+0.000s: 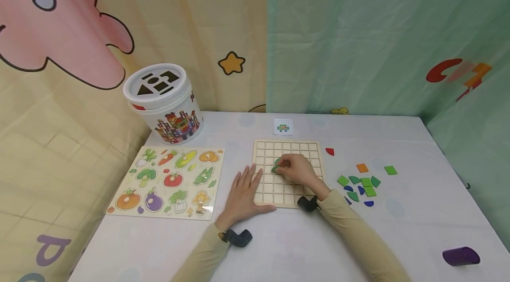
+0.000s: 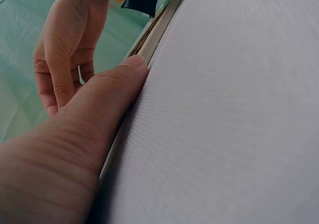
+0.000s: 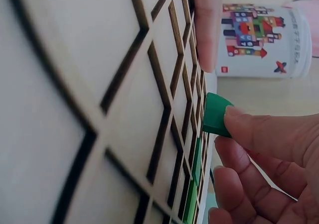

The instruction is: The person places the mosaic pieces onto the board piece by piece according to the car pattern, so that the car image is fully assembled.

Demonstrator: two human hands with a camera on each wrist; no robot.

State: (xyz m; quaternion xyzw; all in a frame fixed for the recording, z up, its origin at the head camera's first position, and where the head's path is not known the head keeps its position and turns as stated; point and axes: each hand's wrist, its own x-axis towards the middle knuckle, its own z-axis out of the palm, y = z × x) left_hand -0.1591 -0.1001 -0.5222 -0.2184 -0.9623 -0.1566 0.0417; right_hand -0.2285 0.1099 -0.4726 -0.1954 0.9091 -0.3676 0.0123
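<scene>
A wooden grid board [image 1: 271, 192] lies flat on the white table. My left hand [image 1: 242, 198] rests along its left side with straight, spread fingers, and the thumb [image 2: 117, 82] lies against the near edge. Over the left middle squares, my right hand [image 1: 299, 169] pinches a green quarter-circle piece [image 3: 215, 115] between thumb and fingers. The piece is tilted, its lower edge right at the board in the right wrist view. Other green pieces [image 3: 191, 201] sit in the grid close by, partly hidden by the right hand in the head view.
Right of the board lie loose green, blue and orange pieces [image 1: 365, 181], with a red piece [image 1: 330, 152] nearer. A pattern card [image 1: 283, 127] is behind the board. To the left are a vegetable puzzle [image 1: 165, 184] and a white lidded bucket [image 1: 167, 116]. A purple object [image 1: 461, 256] lies front right.
</scene>
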